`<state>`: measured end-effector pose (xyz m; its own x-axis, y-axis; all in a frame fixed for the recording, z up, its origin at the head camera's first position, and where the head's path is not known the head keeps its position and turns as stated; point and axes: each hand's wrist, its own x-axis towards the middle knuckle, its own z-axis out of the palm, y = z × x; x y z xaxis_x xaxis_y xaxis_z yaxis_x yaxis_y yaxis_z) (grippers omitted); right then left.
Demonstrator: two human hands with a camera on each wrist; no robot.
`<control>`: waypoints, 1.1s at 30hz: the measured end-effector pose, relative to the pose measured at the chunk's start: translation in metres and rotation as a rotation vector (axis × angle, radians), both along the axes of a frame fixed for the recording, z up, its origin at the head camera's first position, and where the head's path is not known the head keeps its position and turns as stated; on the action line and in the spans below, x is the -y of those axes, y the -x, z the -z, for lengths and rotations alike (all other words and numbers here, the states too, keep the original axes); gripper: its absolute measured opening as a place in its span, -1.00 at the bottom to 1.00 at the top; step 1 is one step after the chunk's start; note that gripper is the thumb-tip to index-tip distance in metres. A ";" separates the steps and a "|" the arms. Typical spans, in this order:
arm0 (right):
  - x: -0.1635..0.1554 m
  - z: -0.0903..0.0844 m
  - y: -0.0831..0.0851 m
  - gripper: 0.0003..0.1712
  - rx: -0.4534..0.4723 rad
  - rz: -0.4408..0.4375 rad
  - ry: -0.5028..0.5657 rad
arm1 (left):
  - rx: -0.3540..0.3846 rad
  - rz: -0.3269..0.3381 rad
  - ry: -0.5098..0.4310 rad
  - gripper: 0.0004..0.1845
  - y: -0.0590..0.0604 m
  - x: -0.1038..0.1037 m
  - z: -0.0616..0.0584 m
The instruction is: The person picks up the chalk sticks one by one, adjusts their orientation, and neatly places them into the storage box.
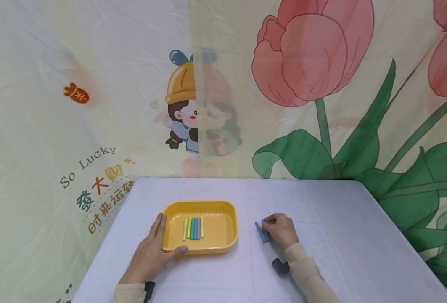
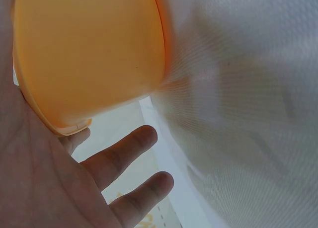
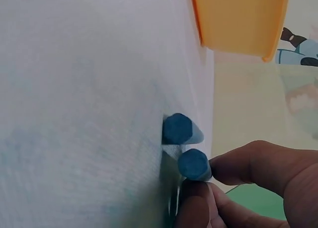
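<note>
A shallow yellow tray [image 1: 219, 229] holds a row of several yellow, green, blue and purple chalk sticks [image 1: 194, 228]. My left hand [image 1: 153, 252] lies round its near left corner, thumb along the near rim and fingers at the left side. In the left wrist view two straight fingers [image 2: 121, 158] stick out past the tray wall [image 2: 94, 49]. To the right of the tray, my right hand [image 1: 281, 229] pinches a blue chalk stick [image 3: 194, 164] between thumb and fingertips. Close beside it a second blue chalk stick [image 3: 178, 129] lies on the cloth.
A white cloth [image 1: 321, 210] covers the table. Behind it hangs a printed curtain [image 1: 223, 84] with tulips and a cartoon figure. Dark wrist cameras [image 1: 281, 267] sit at both cuffs.
</note>
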<state>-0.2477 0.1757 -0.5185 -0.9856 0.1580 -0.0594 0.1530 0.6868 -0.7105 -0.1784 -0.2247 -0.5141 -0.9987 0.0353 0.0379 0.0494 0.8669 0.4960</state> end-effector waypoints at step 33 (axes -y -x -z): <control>0.076 -0.030 -0.011 -0.61 0.025 -0.047 0.589 | 0.018 -0.004 0.015 0.43 0.000 0.000 0.000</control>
